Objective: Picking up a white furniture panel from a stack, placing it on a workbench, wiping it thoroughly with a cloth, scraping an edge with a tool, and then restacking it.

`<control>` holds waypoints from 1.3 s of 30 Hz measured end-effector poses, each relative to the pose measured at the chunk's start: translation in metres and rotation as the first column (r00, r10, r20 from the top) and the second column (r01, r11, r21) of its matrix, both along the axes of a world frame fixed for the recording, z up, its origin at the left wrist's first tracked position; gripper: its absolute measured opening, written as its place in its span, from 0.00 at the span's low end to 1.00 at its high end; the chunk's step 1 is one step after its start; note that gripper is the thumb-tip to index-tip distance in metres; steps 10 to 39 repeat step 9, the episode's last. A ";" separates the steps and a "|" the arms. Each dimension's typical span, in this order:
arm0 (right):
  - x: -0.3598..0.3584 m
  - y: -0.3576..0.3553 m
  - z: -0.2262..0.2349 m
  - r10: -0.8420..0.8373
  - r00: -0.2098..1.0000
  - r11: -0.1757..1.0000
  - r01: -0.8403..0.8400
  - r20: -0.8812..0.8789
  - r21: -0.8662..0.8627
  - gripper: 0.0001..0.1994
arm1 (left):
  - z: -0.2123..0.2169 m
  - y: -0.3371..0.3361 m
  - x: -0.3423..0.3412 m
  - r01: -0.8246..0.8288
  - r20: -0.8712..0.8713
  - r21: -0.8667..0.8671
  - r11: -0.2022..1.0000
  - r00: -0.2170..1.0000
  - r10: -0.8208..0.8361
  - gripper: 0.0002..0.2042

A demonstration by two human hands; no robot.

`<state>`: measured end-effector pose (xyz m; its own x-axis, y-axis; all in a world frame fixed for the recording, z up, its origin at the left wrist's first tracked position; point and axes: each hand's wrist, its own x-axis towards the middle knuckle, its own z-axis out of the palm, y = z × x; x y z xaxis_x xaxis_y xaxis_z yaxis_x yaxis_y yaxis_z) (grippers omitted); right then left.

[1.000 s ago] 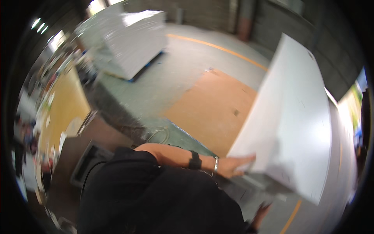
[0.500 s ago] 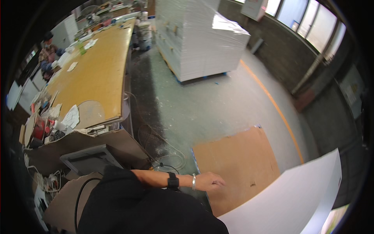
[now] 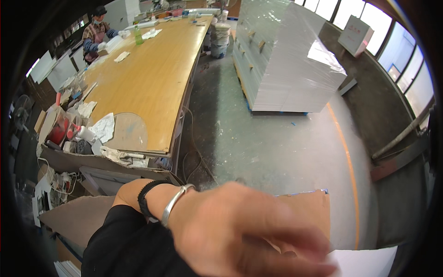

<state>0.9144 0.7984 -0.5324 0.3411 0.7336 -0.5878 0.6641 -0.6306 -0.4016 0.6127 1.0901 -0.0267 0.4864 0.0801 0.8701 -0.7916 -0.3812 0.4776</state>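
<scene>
My left hand [image 3: 235, 226] is large and close in the lower middle, with a silver bangle [image 3: 174, 203] and a black strap [image 3: 145, 196] on its wrist. Its fingers curve toward the right and are smeared by motion, so their grip is unclear. Past the fingertips, at the lower right, lies part of a white sheet [image 3: 367, 262]; whether the fingers touch it I cannot tell. Brown cardboard [image 3: 311, 210] shows behind the hand, on the floor. My right hand is out of the picture.
A long yellow-brown worktable [image 3: 161, 78] runs along the left, its near end cluttered with rags and bottles. A person [image 3: 97, 34] stands at its far left side. A film-wrapped white stack [image 3: 286, 69] stands ahead on a pallet. Cables [image 3: 196, 159] lie beside the table.
My left hand has come up from over the cardboard, much closer to the view. The view has shifted, and less of the white sheet and cardboard shows at the lower right.
</scene>
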 end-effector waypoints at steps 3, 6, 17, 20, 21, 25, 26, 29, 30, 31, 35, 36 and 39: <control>0.033 0.106 0.035 0.019 0.994 1.000 -0.021 -0.112 -0.015 0.20 | -0.003 0.025 0.015 0.012 0.003 0.011 1.000 1.000 -0.012 0.09; 0.077 0.173 0.006 -0.057 0.952 0.997 0.070 -0.302 0.035 0.20 | -0.023 0.059 0.050 -0.242 0.286 0.045 0.969 0.933 0.220 0.12; 0.161 0.238 -0.093 0.006 0.894 0.979 0.086 -0.448 0.186 0.21 | -0.037 0.114 0.111 -0.402 0.420 0.024 0.915 0.835 0.356 0.21; 0.161 0.238 -0.093 0.006 0.894 0.979 0.086 -0.448 0.186 0.21 | -0.037 0.114 0.111 -0.402 0.420 0.024 0.915 0.835 0.356 0.21; 0.161 0.238 -0.093 0.006 0.894 0.979 0.086 -0.448 0.186 0.21 | -0.037 0.114 0.111 -0.402 0.420 0.024 0.915 0.835 0.356 0.21; 0.161 0.238 -0.093 0.006 0.894 0.979 0.086 -0.448 0.186 0.21 | -0.037 0.114 0.111 -0.402 0.420 0.024 0.915 0.835 0.356 0.21; 0.161 0.238 -0.093 0.006 0.894 0.979 0.086 -0.448 0.186 0.21 | -0.037 0.114 0.111 -0.402 0.420 0.024 0.915 0.835 0.356 0.21; 0.161 0.238 -0.093 0.006 0.894 0.979 0.086 -0.448 0.186 0.21 | -0.037 0.114 0.111 -0.402 0.420 0.024 0.915 0.835 0.356 0.21; 0.161 0.238 -0.093 0.006 0.894 0.979 0.086 -0.448 0.186 0.21 | -0.037 0.114 0.111 -0.402 0.420 0.024 0.915 0.835 0.356 0.21; 0.161 0.238 -0.093 0.006 0.894 0.979 0.086 -0.448 0.186 0.21 | -0.037 0.114 0.111 -0.402 0.420 0.024 0.915 0.835 0.356 0.21; 0.161 0.238 -0.093 0.006 0.894 0.979 0.086 -0.448 0.186 0.21 | -0.037 0.114 0.111 -0.402 0.420 0.024 0.915 0.835 0.356 0.21; 0.161 0.238 -0.093 0.006 0.894 0.979 0.086 -0.448 0.186 0.21 | -0.037 0.114 0.111 -0.402 0.420 0.024 0.915 0.835 0.356 0.21; 0.161 0.238 -0.093 0.006 0.894 0.979 0.086 -0.448 0.186 0.21 | -0.037 0.114 0.111 -0.402 0.420 0.024 0.915 0.835 0.356 0.21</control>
